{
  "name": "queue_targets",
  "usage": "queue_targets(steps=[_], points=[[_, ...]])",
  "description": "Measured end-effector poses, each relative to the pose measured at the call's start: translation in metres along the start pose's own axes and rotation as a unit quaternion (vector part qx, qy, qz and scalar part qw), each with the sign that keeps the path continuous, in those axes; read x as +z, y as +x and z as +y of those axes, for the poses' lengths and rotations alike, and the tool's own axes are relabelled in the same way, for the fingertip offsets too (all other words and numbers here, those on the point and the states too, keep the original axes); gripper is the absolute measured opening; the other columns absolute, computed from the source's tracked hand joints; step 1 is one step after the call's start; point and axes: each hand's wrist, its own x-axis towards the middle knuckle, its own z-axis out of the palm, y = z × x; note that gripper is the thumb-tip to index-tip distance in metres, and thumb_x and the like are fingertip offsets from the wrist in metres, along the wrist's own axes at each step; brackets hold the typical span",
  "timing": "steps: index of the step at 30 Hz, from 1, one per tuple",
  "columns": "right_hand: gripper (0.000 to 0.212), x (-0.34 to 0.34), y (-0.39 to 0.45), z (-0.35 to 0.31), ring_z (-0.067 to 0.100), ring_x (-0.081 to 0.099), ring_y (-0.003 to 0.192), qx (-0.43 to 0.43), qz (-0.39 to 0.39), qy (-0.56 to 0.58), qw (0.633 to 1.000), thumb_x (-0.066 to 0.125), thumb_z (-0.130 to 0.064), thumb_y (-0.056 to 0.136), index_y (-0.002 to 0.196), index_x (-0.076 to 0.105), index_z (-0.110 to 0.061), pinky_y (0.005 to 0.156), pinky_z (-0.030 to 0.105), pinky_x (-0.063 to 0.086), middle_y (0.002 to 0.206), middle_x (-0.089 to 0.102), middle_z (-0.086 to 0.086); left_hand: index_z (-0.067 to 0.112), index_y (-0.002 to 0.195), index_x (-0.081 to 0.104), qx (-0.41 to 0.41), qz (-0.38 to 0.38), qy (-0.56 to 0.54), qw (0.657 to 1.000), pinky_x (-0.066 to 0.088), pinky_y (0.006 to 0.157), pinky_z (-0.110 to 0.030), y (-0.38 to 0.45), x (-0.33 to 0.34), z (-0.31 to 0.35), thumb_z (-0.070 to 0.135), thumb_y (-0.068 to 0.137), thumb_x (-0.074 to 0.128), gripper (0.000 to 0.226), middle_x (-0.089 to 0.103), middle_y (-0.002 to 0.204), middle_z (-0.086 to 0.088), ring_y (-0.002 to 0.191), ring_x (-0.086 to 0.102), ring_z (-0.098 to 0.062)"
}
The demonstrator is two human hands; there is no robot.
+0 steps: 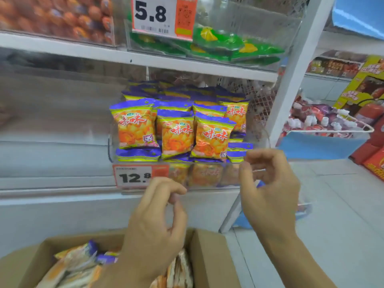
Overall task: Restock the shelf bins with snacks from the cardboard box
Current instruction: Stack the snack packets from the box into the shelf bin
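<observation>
While our left hand (158, 206) hovers over the open cardboard box (209, 256) with fingers loosely curled and pinching nothing, our right hand (268, 183) hangs just before the clear shelf bin (116, 154), equally relaxed and empty. Orange snack packs (176, 136) fill that bin; more packs (76, 265) lie in the box below.

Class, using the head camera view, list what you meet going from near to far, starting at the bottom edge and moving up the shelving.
Cardboard box → left hand → 12.8 price tag → orange snack bags → green packets → 5.8 price tag.
</observation>
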Motion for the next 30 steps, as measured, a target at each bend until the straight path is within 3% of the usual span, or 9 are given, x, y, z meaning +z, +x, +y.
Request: queue_targets(steps=[4, 6, 8, 11, 14, 17, 19, 25, 30], points=[[0.022, 0.025, -0.099, 0.012, 0.005, 0.061, 0.071, 0.021, -0.182, -0.052, 0.982, 0.063, -0.017, 0.089, 0.098, 0.054, -0.035, 0.068, 0.014, 0.048, 0.089, 0.060, -0.014, 0.030, 0.096, 0.059, -0.158, -0.090, 0.013, 0.983, 0.043, 0.069, -0.012, -0.072, -0.014, -0.052, 0.011, 0.092, 0.059, 0.019, 0.059, 0.088, 0.016, 0.084, 0.058, 0.000], [0.021, 0.039, -0.148, 0.025, -0.005, 0.059, 0.071, 0.066, -0.313, -0.112, 0.941, 0.062, -0.029, 0.089, 0.105, 0.054, -0.040, 0.071, 0.015, 0.049, 0.090, 0.060, -0.018, 0.028, 0.096, 0.059, -0.247, -0.103, 0.041, 0.963, 0.041, 0.067, -0.016, -0.111, -0.028, -0.091, 0.009, 0.091, 0.062, 0.020, 0.062, 0.084, 0.013, 0.079, 0.059, -0.002], [0.030, 0.053, -0.190, 0.039, -0.009, 0.056, 0.075, 0.118, -0.412, -0.081, 0.900, 0.064, -0.020, 0.088, 0.109, 0.053, -0.039, 0.073, 0.016, 0.045, 0.095, 0.056, -0.019, 0.025, 0.101, 0.059, -0.320, -0.107, 0.091, 0.937, 0.041, 0.071, -0.024, -0.144, -0.049, -0.125, 0.009, 0.089, 0.063, 0.020, 0.061, 0.089, 0.012, 0.081, 0.060, -0.006], [0.039, 0.072, -0.235, 0.055, 0.001, 0.057, 0.103, 0.155, -0.536, -0.092, 0.825, 0.059, -0.025, 0.091, 0.126, 0.047, -0.038, 0.086, 0.034, 0.052, 0.119, 0.046, -0.016, 0.025, 0.115, 0.058, -0.359, -0.132, 0.156, 0.911, 0.046, 0.087, -0.034, -0.182, -0.082, -0.154, 0.006, 0.084, 0.064, 0.036, 0.053, 0.111, 0.009, 0.103, 0.056, -0.017], [0.054, 0.096, -0.245, 0.063, 0.014, 0.058, 0.106, 0.185, -0.523, -0.110, 0.825, 0.062, -0.026, 0.093, 0.142, 0.041, -0.032, 0.087, 0.036, 0.051, 0.138, 0.036, -0.008, 0.026, 0.125, 0.054, -0.371, -0.128, 0.156, 0.907, 0.050, 0.094, -0.039, -0.189, -0.106, -0.172, 0.005, 0.083, 0.063, 0.047, 0.039, 0.125, 0.006, 0.111, 0.056, -0.018], [0.071, 0.125, -0.247, 0.063, 0.015, 0.055, 0.090, 0.216, -0.504, -0.158, 0.821, 0.066, -0.026, 0.093, 0.154, 0.029, -0.030, 0.070, 0.028, 0.045, 0.150, 0.023, -0.005, 0.027, 0.135, 0.049, -0.391, -0.120, 0.151, 0.900, 0.056, 0.085, -0.039, -0.179, -0.113, -0.186, 0.009, 0.088, 0.064, 0.053, 0.031, 0.131, 0.004, 0.088, 0.064, -0.011], [0.075, 0.137, -0.253, 0.063, 0.015, 0.053, 0.078, 0.239, -0.496, -0.189, 0.813, 0.066, -0.024, 0.092, 0.155, 0.026, -0.032, 0.062, 0.028, 0.047, 0.148, 0.021, -0.002, 0.028, 0.140, 0.047, -0.380, -0.134, 0.137, 0.905, 0.057, 0.087, -0.038, -0.175, -0.110, -0.193, 0.010, 0.089, 0.065, 0.056, 0.029, 0.132, 0.009, 0.094, 0.064, -0.012], [0.045, 0.145, -0.258, 0.066, 0.027, 0.061, 0.084, 0.267, -0.501, -0.243, 0.786, 0.075, -0.033, 0.088, 0.126, 0.053, -0.023, 0.074, 0.037, 0.054, 0.129, 0.029, 0.004, 0.022, 0.146, 0.047, -0.308, -0.256, 0.194, 0.896, 0.050, 0.087, -0.026, -0.174, -0.077, -0.203, 0.021, 0.094, 0.063, 0.054, 0.027, 0.148, 0.003, 0.090, 0.055, -0.009], [0.054, 0.140, -0.256, 0.066, 0.017, 0.052, 0.085, 0.318, -0.523, -0.182, 0.770, 0.085, -0.039, 0.076, 0.111, 0.048, -0.022, 0.063, 0.028, 0.039, 0.115, 0.044, -0.001, 0.012, 0.127, 0.067, -0.280, -0.234, 0.261, 0.894, 0.050, 0.100, -0.046, -0.190, -0.060, -0.211, 0.013, 0.085, 0.072, 0.042, 0.034, 0.149, -0.012, 0.121, 0.055, -0.032]])
